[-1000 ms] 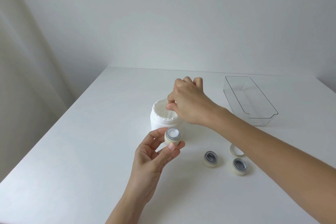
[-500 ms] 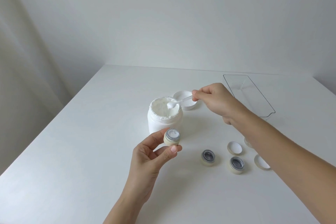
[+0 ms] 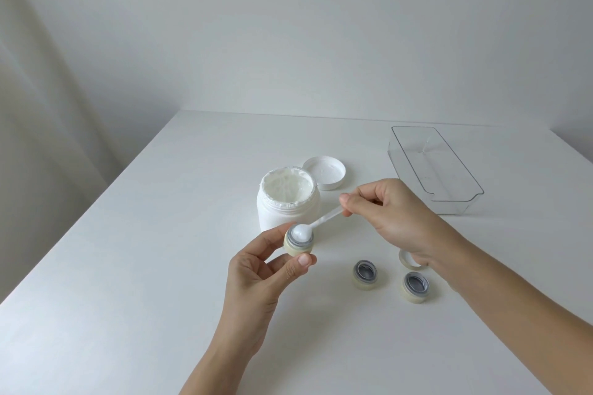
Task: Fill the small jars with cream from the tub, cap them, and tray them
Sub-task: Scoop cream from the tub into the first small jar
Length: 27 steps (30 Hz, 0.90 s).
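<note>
A person's left hand [image 3: 256,276] is holding a small jar [image 3: 299,242] above the white desk [image 3: 128,266], its fingers [image 3: 303,261] and thumb pinching the jar's cream-coloured sides. The right hand [image 3: 394,218] is gripping a small white spoon [image 3: 317,222] by its handle between closed fingers, the spoon's bowl, heaped with white cream, sitting on the jar's mouth. Two more open jars, one [image 3: 365,274] just left of the other [image 3: 416,287], are standing on the desk below the right wrist, and a small white cap [image 3: 406,259] is lying partly hidden behind that wrist. Just behind the held jar, the white tub [image 3: 287,197] of cream is standing open, its lid [image 3: 324,172] lying upturned beside it. Farther right, a clear plastic tray [image 3: 436,170] is sitting near the desk's far edge.
</note>
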Tool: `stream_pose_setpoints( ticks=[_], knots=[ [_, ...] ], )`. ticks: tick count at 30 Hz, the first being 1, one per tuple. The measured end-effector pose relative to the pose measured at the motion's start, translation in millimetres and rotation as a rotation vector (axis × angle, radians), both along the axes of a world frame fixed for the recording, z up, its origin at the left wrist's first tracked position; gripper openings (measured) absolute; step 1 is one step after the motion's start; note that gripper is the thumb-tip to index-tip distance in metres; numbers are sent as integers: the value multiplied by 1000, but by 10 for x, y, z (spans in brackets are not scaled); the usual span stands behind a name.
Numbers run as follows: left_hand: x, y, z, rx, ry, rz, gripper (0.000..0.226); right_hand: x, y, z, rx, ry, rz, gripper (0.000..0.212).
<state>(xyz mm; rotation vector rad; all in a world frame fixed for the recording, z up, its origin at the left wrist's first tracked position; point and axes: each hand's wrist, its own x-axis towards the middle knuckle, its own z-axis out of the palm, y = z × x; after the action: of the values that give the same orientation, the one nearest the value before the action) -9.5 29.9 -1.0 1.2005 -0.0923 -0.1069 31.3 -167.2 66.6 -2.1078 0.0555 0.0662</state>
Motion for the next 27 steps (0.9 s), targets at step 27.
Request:
stream_pose_setpoints(
  ticks=[27],
  knots=[
    [8,25,-23,-86,38,-94,24,-371,-9,-163,-647,-1302,10,12]
  ],
)
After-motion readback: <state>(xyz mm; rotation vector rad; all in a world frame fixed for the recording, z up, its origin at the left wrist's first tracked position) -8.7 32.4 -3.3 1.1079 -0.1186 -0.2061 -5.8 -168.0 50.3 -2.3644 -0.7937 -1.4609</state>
